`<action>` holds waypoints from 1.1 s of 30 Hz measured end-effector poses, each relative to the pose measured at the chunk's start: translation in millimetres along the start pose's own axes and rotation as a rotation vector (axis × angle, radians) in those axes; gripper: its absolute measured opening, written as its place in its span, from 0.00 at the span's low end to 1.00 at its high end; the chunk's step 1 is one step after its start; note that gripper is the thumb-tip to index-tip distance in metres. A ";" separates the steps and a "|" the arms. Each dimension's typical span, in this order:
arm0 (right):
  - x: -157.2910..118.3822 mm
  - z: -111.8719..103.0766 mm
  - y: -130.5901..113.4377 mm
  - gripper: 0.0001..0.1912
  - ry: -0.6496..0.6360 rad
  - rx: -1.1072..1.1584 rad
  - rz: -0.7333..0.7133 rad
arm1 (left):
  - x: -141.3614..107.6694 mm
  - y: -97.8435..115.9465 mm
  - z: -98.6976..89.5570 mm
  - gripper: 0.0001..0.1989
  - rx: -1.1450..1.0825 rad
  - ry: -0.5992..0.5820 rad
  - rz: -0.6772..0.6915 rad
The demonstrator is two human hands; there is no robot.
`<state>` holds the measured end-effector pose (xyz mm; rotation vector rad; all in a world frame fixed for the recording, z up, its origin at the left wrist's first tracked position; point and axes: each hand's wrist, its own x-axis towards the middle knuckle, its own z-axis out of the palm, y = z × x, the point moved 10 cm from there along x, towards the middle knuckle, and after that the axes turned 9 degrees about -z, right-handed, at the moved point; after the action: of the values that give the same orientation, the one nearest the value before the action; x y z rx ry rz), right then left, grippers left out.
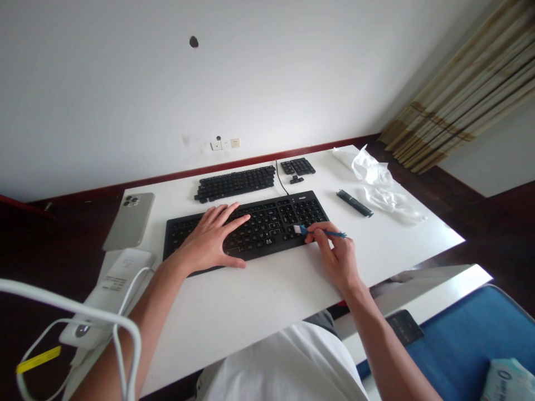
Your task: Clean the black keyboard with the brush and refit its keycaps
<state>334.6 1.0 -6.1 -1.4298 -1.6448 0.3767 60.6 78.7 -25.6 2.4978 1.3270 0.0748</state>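
The fingers (318,236) of the right hand (339,260) were pinched narrowly around the blue handle of a small brush (324,230), its pale bristles resting on the keys at the right end of a black keyboard (267,228). The left hand (208,240) lay on the keyboard's left half, its fingers spread wide across the keys and holding nothing. The keyboard sat on a white desk (267,312), with its black cable (282,177) running up toward the wall. Beyond it lay a long strip of loose black keycaps (234,184) and, to the right, a smaller cluster of keycaps (297,166). Further right were a dark slim case (354,203) and crumpled white plastic (373,174). A smartphone (129,221) lay at the desk's left edge, beside a white box (120,281) and a white cable (125,317).
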 end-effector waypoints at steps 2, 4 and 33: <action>0.1 -2.7 1.5 0.14 0.026 -0.001 0.011 | 0.0 0.1 -0.2 0.56 -0.001 -0.002 -0.003; 0.4 -1.1 2.3 0.14 0.012 -0.001 0.013 | 0.0 0.7 -0.7 0.56 0.001 -0.001 -0.002; -1.2 -2.9 -1.5 0.12 0.036 -0.004 -0.023 | 1.0 -0.3 0.4 0.56 0.023 -0.004 -0.014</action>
<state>335.8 -1.4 -3.9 -1.4119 -1.6323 0.3326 61.1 79.5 -26.1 2.5062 1.3510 0.0515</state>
